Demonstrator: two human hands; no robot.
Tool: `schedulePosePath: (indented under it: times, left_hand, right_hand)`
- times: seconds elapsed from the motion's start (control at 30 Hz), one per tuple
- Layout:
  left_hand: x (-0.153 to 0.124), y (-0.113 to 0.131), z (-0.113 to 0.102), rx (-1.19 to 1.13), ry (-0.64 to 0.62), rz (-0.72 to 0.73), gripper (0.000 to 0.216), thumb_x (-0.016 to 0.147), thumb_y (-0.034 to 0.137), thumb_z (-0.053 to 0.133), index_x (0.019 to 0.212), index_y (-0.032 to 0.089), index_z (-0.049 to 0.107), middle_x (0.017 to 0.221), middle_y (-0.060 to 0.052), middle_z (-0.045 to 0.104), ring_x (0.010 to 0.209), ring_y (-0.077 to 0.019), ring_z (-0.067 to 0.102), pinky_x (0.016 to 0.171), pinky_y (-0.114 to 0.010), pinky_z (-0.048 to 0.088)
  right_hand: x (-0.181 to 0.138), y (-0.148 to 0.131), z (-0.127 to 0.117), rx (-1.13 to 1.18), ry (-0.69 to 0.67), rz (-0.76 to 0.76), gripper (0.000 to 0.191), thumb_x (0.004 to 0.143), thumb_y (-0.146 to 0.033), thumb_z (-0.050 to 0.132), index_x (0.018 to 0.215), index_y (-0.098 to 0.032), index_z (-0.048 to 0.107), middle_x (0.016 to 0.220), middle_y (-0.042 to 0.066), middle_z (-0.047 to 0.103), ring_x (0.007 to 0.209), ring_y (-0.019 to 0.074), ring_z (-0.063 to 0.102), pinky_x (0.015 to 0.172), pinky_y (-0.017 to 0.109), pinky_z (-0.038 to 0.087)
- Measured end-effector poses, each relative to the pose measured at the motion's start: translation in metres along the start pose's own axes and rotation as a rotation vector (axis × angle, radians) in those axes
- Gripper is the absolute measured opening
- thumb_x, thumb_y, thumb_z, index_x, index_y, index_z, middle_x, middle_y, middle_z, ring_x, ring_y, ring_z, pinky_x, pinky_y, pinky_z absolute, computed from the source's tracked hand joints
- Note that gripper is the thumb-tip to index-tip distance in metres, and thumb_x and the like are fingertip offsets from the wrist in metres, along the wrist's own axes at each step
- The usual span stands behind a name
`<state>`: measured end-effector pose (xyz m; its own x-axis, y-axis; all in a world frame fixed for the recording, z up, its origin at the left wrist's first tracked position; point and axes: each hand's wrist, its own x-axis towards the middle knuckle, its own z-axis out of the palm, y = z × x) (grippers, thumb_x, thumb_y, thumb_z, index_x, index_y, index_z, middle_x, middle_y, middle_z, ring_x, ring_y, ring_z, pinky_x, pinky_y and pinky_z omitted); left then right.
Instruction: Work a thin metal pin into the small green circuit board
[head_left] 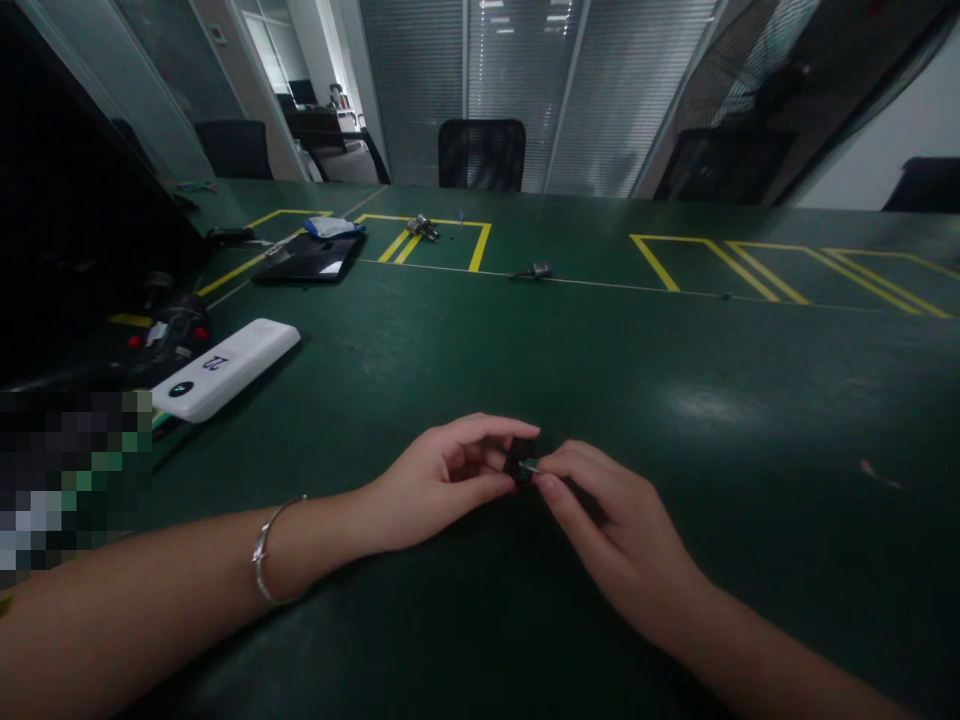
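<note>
Low over the green table [450,350], my left hand [442,475] closes its fingers and thumb around a small dark, block-like piece [517,455]. A silvery bracelet is on the left wrist. Facing it, my right hand [615,520] pinches a thin, pale metal-looking pin [531,467] between thumb and forefinger. The pin's tip meets the front of the dark piece, near a greenish patch. Whether it goes inside cannot be made out. Fingers and shadow hide part of the dark piece.
At left lies a white power bank [232,368] marked 22, beside black gear [176,335] with red knobs. Farther back are a black flat case [307,257], a blue-and-white packet [334,228], several metal parts [424,229] and a small grey cylinder [540,270]. Yellow tape marks the far table.
</note>
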<state>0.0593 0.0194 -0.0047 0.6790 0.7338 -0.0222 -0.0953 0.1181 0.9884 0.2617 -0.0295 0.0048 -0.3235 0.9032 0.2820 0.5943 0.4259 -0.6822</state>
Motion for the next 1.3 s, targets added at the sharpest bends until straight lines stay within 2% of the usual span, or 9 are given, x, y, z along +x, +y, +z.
schedulePosePath:
  times: [0.23, 0.43, 0.6, 0.8, 1.0, 1.1, 1.3]
  left_hand:
    - [-0.002, 0.0025, 0.0009, 0.035, 0.068, 0.042, 0.029, 0.081, 0.008, 0.071, 0.1, 0.019, 0.051, 0.098, -0.003, 0.064, 0.092, -0.0164, 0.063, 0.083, -0.033, 0.051]
    - [0.0, 0.0005, -0.003, 0.102, 0.142, 0.147, 0.037, 0.082, 0.007, 0.07, 0.112, 0.019, 0.052, 0.099, -0.002, 0.067, 0.093, -0.0155, 0.064, 0.084, -0.03, 0.051]
    - [-0.001, 0.0029, -0.0024, 0.118, 0.153, 0.097, 0.021, 0.082, 0.009, 0.071, 0.102, 0.016, 0.068, 0.103, -0.004, 0.07, 0.096, -0.0153, 0.066, 0.087, -0.028, 0.053]
    - [-0.0013, 0.0038, -0.0018, 0.111, 0.173, 0.069, 0.024, 0.083, 0.009, 0.07, 0.106, 0.016, 0.071, 0.101, -0.003, 0.073, 0.087, -0.0131, 0.069, 0.084, -0.026, 0.056]
    - [-0.0022, 0.0051, -0.0018, 0.24, 0.188, 0.071, 0.022, 0.083, 0.011, 0.071, 0.105, 0.014, 0.071, 0.104, -0.006, 0.074, 0.095, -0.0159, 0.07, 0.088, -0.027, 0.055]
    - [-0.0021, 0.005, -0.0015, 0.202, 0.184, 0.065, 0.022, 0.082, 0.013, 0.073, 0.104, 0.014, 0.071, 0.105, -0.006, 0.075, 0.095, -0.0156, 0.07, 0.087, -0.026, 0.055]
    - [-0.0019, 0.0056, -0.001, 0.054, 0.161, 0.007, 0.021, 0.08, 0.014, 0.076, 0.101, 0.015, 0.073, 0.098, -0.004, 0.077, 0.083, -0.0115, 0.071, 0.079, -0.022, 0.057]
  right_hand:
    - [0.0007, -0.0011, 0.0001, -0.003, 0.005, 0.007, 0.02, 0.097, -0.024, 0.047, 0.093, -0.022, 0.066, 0.079, 0.002, 0.065, 0.07, 0.0154, 0.062, 0.062, 0.027, 0.048]
    - [0.0011, -0.0018, 0.0006, -0.083, 0.043, 0.033, 0.022, 0.096, -0.024, 0.048, 0.088, -0.021, 0.068, 0.077, 0.002, 0.065, 0.07, 0.0159, 0.062, 0.06, 0.027, 0.047]
    - [-0.0002, 0.0003, 0.0008, -0.155, 0.023, 0.059, 0.023, 0.096, -0.023, 0.047, 0.089, -0.021, 0.068, 0.079, 0.003, 0.065, 0.072, 0.0169, 0.061, 0.06, 0.028, 0.046]
    - [-0.0006, 0.0032, 0.002, -0.211, 0.007, 0.072, 0.022, 0.096, -0.023, 0.047, 0.09, -0.02, 0.069, 0.081, 0.003, 0.065, 0.073, 0.018, 0.06, 0.063, 0.03, 0.045]
    - [0.0008, 0.006, 0.0027, -0.218, -0.005, 0.061, 0.023, 0.096, -0.024, 0.047, 0.09, -0.02, 0.07, 0.081, 0.004, 0.064, 0.075, 0.0192, 0.059, 0.065, 0.032, 0.044]
    - [0.0004, 0.0057, 0.0017, -0.179, -0.007, 0.055, 0.023, 0.096, -0.024, 0.047, 0.091, -0.02, 0.069, 0.081, 0.004, 0.063, 0.074, 0.0186, 0.058, 0.065, 0.032, 0.044]
    - [-0.0005, 0.0024, 0.0003, -0.115, -0.006, 0.05, 0.023, 0.097, -0.023, 0.047, 0.088, -0.019, 0.068, 0.08, 0.003, 0.063, 0.073, 0.0174, 0.058, 0.064, 0.031, 0.043]
